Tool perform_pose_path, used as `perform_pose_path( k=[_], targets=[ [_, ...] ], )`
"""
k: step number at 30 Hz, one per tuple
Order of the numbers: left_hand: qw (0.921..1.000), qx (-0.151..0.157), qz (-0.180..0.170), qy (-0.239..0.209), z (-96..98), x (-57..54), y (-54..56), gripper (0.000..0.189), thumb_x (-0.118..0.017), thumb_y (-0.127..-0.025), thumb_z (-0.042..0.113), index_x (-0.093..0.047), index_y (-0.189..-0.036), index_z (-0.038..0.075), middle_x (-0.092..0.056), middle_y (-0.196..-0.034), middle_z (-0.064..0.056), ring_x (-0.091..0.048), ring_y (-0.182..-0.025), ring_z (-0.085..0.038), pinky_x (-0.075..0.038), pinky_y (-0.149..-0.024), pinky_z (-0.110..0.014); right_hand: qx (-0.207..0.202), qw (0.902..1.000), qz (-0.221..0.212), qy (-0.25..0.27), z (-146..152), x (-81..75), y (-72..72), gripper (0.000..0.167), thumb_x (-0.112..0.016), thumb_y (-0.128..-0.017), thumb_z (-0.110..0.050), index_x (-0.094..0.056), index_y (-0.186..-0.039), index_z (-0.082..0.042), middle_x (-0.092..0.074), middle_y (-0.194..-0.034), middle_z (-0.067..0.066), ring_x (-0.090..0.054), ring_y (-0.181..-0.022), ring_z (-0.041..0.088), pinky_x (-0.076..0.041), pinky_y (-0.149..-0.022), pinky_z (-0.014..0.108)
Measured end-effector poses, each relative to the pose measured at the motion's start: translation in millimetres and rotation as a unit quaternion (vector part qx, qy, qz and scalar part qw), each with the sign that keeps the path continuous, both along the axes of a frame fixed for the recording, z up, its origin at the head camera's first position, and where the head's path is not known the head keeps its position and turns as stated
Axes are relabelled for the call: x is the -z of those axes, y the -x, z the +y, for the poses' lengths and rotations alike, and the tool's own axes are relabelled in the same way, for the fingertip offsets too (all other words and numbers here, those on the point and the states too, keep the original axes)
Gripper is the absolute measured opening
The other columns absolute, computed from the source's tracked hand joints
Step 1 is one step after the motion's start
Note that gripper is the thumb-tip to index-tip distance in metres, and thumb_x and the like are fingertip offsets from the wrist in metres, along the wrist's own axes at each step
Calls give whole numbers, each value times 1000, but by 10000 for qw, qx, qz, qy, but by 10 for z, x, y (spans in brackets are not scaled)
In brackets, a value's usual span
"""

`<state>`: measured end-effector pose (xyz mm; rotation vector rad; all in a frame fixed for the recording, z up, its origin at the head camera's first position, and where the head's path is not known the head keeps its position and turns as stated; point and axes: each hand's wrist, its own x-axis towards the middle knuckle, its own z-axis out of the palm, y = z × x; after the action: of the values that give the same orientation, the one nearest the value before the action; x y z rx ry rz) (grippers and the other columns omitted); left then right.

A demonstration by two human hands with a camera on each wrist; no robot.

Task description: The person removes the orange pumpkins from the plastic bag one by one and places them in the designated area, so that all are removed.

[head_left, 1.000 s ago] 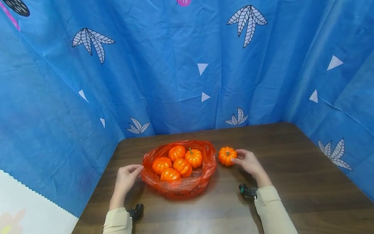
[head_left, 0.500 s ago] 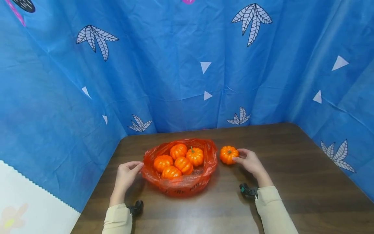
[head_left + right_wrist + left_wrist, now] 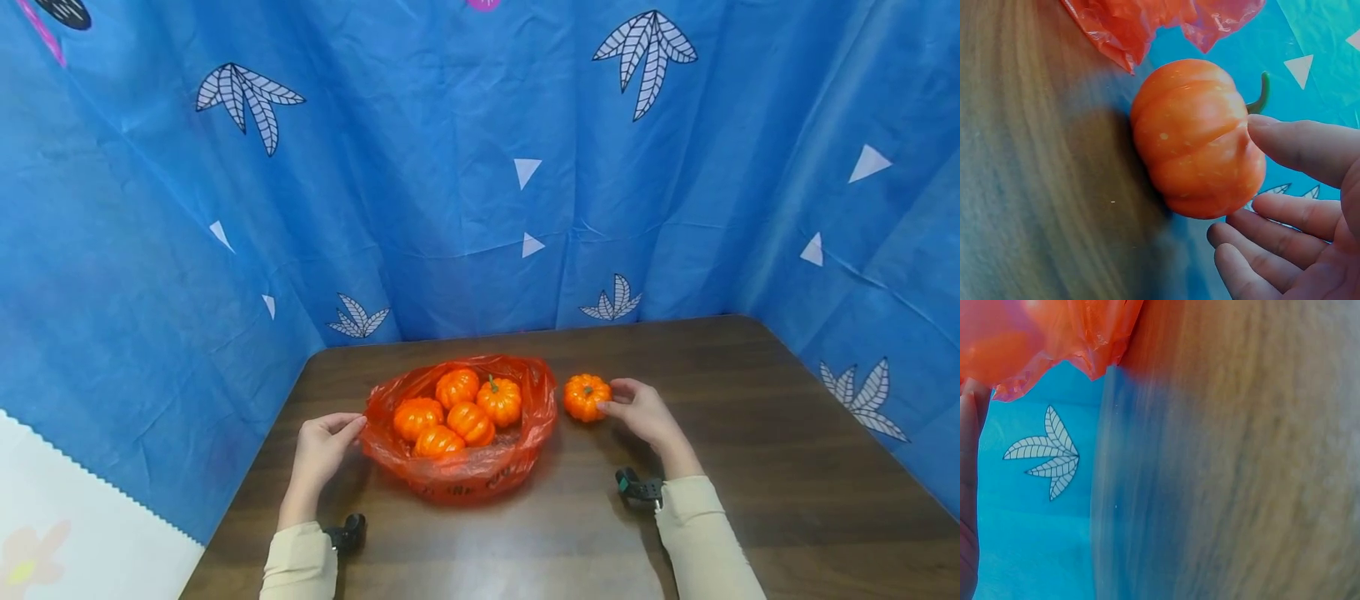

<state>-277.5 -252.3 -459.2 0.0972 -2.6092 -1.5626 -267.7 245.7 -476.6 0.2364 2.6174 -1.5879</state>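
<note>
In the head view a red plastic bag (image 3: 461, 487) lies spread wide at the mouth, with several small orange pumpkins (image 3: 470, 423) inside. My left hand (image 3: 318, 450) pinches the left edge of its rim between thumb and fingers. Only part of that hand's finger (image 3: 969, 450) shows in the left wrist view, right at the bag's edge. Right of the bag sits another pumpkin (image 3: 1197, 140) with a green stem, on the table. Beside it is my right hand (image 3: 643, 411), thumb tip at its side near the stem, the other fingers loosely extended along its edge.
The brown wooden table (image 3: 720, 400) has rounded far corners. A blue curtain (image 3: 465, 183) with leaf and triangle prints hangs behind it and at both sides. White scalloped cloth (image 3: 75, 517) lies at lower left. Each wrist wears a black camera mount (image 3: 637, 487).
The head view shifts slightly between the first two frames. Both hands, the bag and the pumpkins otherwise keep nearly the same places.
</note>
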Motion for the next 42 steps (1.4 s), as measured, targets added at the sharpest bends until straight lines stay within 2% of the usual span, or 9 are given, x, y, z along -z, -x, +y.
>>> perform_pose_path(
  k=[6, 11, 17, 22, 28, 34, 42],
  targets=[
    [10000, 30, 16, 12, -9, -64, -5, 34, -70, -95, 29, -74, -113, 0, -75, -109, -18, -75, -86, -20, -61, -84, -38, -21, 9997, 95, -208, -4, -115, -27, 66, -67, -96, -26, -39, -147, 5, -43, -150, 29, -49, -133, 45, -45, -109, 55],
    [9999, 64, 62, 81, -12, -73, 11, 33, -70, -95, 30, -74, -113, 1, -75, -109, -18, -74, -86, -21, -60, -85, -41, 34, 9994, 162, -288, -30, -292, -102, 65, -65, -97, -26, -38, -149, 3, -43, -151, 27, -48, -134, 44, -45, -109, 54],
    [9999, 104, 122, 47, 21, -108, 41, 34, -70, -94, 31, -74, -112, 2, -75, -108, -18, -75, -86, -22, -60, -86, -42, 3, 9977, 518, -445, -78, -525, -178, 65, -65, -98, -28, -39, -149, 1, -44, -151, 26, -47, -135, 45, -46, -108, 54],
    [9998, 96, 194, 31, 54, -115, 41, 33, -70, -95, 29, -74, -111, 1, -75, -108, -19, -75, -84, -21, -60, -85, -41, -115, 9962, 710, -493, -155, -651, -229, 63, -65, -97, -30, -43, -147, -1, -46, -150, 26, -48, -135, 45, -47, -106, 54],
    [9997, 68, 247, -54, 53, -103, 37, 31, -71, -94, 26, -75, -110, 0, -75, -107, -19, -75, -82, -20, -60, -85, -42, -362, 9931, 946, -596, -254, -686, -240, 55, -64, -97, -26, -48, -143, -1, -51, -145, 25, -53, -130, 45, -50, -104, 55],
    [9998, -17, 171, -54, 35, -114, -1, 30, -70, -94, 26, -75, -110, 1, -75, -108, -19, -74, -84, -21, -60, -85, -42, -457, 9928, 942, -576, -320, -664, -240, 53, -64, -98, -28, -50, -142, -3, -54, -143, 24, -56, -126, 42, -52, -101, 53],
    [9998, 54, 177, -80, 0, -93, -16, 31, -70, -95, 25, -74, -112, 0, -75, -108, -20, -75, -86, -22, -59, -87, -45, -683, 9925, 959, -339, -458, -677, -243, 51, -65, -97, -29, -54, -139, -3, -58, -140, 22, -58, -124, 40, -52, -102, 52]
  ],
)
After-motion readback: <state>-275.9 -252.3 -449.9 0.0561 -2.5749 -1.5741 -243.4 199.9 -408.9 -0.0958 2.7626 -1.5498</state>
